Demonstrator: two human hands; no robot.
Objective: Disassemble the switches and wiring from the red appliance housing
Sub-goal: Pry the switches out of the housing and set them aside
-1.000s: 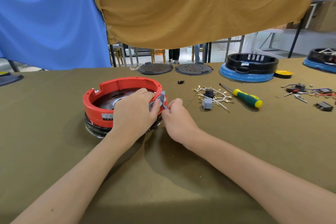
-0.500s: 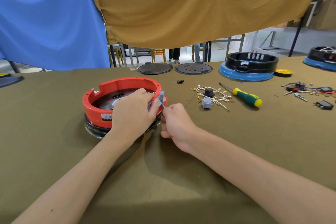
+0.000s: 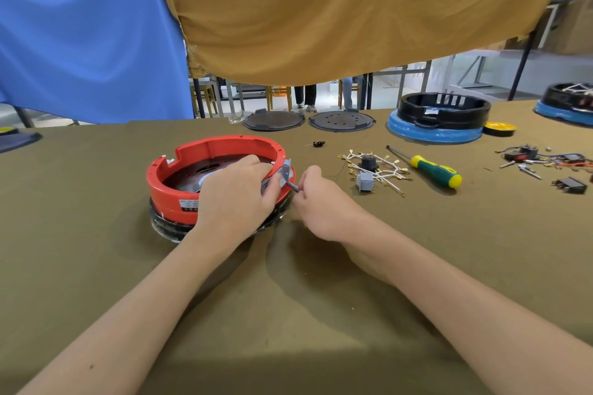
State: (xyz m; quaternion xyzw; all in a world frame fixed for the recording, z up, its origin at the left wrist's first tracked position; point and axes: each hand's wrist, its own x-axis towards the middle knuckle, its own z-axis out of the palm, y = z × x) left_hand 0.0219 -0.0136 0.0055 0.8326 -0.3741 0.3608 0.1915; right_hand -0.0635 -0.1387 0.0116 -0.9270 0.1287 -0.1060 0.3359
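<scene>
Housing (image 3: 205, 151): red, over a black base, with a white label. Switch (image 3: 285, 171) at its right rim: grey. Tablecloth (image 3: 96, 250): olive. Loose wires (image 3: 382, 168), right: white with brass terminals; loose switches among them: one grey, one black. Screwdriver (image 3: 433, 170): green and yellow handle. Far right housing (image 3: 439, 119): black on blue. Far cloths: blue (image 3: 80, 26) at left, mustard (image 3: 337, 9) at right

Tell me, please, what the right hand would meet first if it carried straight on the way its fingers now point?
Most likely the grey switch on the rim of the red housing. The right hand points up-left and pinches a thin grey piece running to that switch, with the left hand close beside; depth is uncertain.
</scene>
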